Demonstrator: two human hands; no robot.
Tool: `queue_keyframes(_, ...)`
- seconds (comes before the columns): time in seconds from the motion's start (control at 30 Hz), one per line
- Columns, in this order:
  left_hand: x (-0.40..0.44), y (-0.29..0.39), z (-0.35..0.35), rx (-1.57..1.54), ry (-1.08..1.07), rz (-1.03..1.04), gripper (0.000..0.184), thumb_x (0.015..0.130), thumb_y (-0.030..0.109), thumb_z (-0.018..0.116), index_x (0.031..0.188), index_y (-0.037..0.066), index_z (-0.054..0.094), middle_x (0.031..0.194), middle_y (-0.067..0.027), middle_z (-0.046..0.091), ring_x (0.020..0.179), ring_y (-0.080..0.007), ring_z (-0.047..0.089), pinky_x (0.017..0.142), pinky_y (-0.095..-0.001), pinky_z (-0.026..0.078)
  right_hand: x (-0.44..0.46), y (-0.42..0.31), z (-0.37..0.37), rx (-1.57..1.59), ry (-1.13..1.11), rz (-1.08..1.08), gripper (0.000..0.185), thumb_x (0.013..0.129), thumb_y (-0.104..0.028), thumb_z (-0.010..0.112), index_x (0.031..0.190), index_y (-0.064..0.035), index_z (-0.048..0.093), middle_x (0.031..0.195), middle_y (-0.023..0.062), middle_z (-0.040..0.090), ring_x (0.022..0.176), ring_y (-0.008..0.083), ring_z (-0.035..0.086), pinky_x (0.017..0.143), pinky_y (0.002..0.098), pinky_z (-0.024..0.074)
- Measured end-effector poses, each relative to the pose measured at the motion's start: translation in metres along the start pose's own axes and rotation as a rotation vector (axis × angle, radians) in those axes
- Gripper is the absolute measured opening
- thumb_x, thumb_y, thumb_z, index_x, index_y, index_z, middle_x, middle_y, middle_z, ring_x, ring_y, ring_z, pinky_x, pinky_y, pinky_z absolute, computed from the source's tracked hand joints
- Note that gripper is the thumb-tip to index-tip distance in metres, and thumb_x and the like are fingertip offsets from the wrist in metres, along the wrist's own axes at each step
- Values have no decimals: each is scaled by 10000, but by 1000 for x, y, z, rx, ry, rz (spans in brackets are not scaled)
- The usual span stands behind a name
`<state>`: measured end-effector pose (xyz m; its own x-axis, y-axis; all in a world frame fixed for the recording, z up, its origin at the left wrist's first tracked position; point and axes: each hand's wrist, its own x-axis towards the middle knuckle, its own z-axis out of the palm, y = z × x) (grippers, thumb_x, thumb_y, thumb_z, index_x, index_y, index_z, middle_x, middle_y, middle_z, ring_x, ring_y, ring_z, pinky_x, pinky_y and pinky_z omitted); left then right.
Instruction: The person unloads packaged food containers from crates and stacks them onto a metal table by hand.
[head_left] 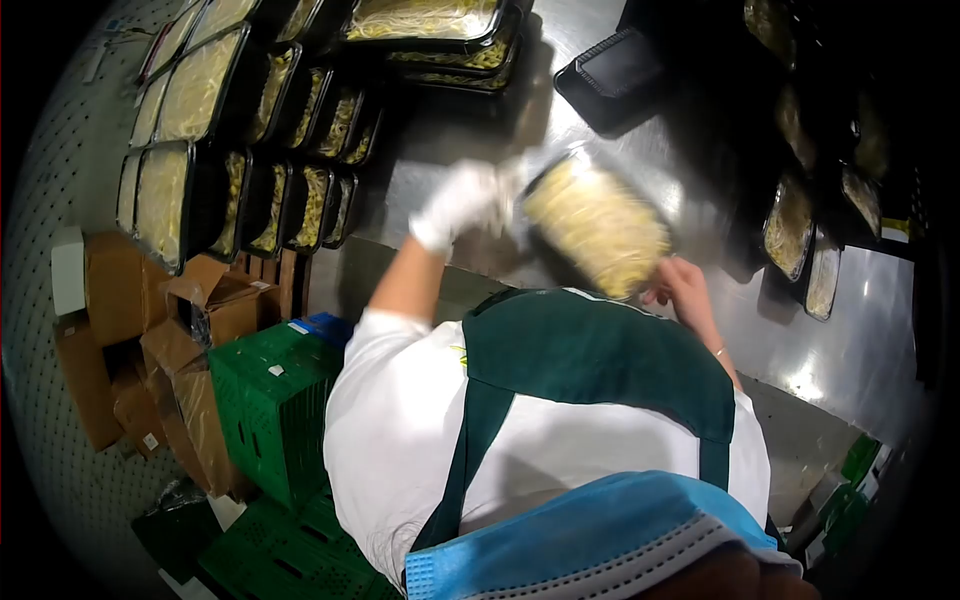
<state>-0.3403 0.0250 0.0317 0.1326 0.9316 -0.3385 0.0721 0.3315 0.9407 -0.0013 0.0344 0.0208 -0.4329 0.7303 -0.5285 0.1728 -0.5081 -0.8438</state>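
The bare right hand [683,290] is closed on the near right corner of a black rectangular plastic tray of pale-yellow sprouts [598,222], over the shiny steel table [840,345]. Blur hides whether the white-gloved left hand [470,205], just beside it, grips anything. Film-wrapped black sprout trays [195,90] crowd the left.

A white shirt [385,420] under a dark green apron [600,350] with matching straps [478,455], a blue face mask [590,515] (dark dashes line its pale edge), a white glove [436,228] on the left hand [470,195], and a thin wristband [720,351].
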Motion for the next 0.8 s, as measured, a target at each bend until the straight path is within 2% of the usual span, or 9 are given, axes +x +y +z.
queue_keyframes(0.03, -21, -15, 11, 147, -21, -273, 436, 807, 421, 516, 645, 22, 584, 563, -73, 575, 433, -127, 538, 369, -232, 381, 13, -1, -4, -318, -47, -83, 305, 768, -295, 600, 734, 5, 558, 643, 68, 590, 570, 128, 571, 521, 237, 438)
queue_keyframes(0.1, -60, -41, 23, -142, 243, -245, 452, 822, 422, 490, 624, 27, 581, 590, -74, 587, 450, -128, 539, 398, -232, 389, 43, -34, -8, -997, 144, -368, 359, 661, -292, 677, 827, 5, 564, 696, 129, 597, 616, 238, 587, 574, 309, 466)
queue_keyframes(0.2, -86, -55, 32, -227, 492, -248, 463, 840, 413, 463, 623, 21, 579, 582, -65, 588, 516, -127, 559, 456, -228, 407, 119, -102, 18, -1601, 263, -990, 569, 618, -205, 661, 1117, -43, 438, 1156, 127, 444, 1082, 263, 417, 844, 335, 365)
queue_keyframes(0.3, -112, -42, 59, -360, 240, -410, 500, 845, 440, 436, 645, 5, 581, 616, -55, 589, 611, -106, 556, 556, -232, 415, 202, -127, 37, -2040, 354, -1193, 712, 596, -81, 620, 1246, -92, 330, 1218, 113, 402, 1138, 238, 373, 879, 383, 334)
queue_keyframes(0.4, -94, -73, 93, -126, 213, -284, 424, 827, 399, 505, 684, 5, 565, 598, -22, 515, 554, -92, 436, 530, -231, 355, 226, -146, 55, -2256, 97, -757, 828, 540, -80, 626, 1286, -102, 268, 1158, 104, 436, 1127, 221, 387, 891, 375, 335)
queue_keyframes(0.53, -72, -61, 96, -369, 194, -315, 324, 818, 340, 543, 806, 17, 561, 609, -44, 551, 522, -87, 465, 479, -198, 353, 184, -177, 53, -1737, -14, -720, 953, 419, -171, 725, 1264, -89, 293, 1072, 151, 466, 1015, 303, 453, 845, 327, 400)
queue_keyframes(0.57, -66, -65, 101, -594, 204, -236, 304, 821, 320, 542, 841, 17, 556, 613, -57, 569, 516, -88, 487, 463, -190, 361, 177, -176, 38, -1505, 36, -968, 917, 449, -174, 714, 1257, -67, 293, 1104, 182, 446, 1028, 324, 449, 873, 329, 389)
queue_keyframes(0.67, -57, -69, 100, -610, 313, -52, 190, 812, 197, 535, 840, 10, 554, 631, -52, 589, 458, -55, 478, 406, -157, 357, 117, -161, 11, -687, 77, -741, 876, 514, -136, 713, 1253, -21, 256, 1151, 148, 412, 1062, 229, 425, 916, 300, 349)
queue_keyframes(0.8, -64, 3, 71, -352, 606, 404, 188, 798, 99, 492, 862, -53, 582, 743, -56, 599, 663, -91, 563, 597, -215, 452, 91, -49, -57, -297, 137, -443, 832, 551, -39, 632, 1266, -21, 209, 1157, 104, 433, 1080, 211, 416, 908, 309, 344)
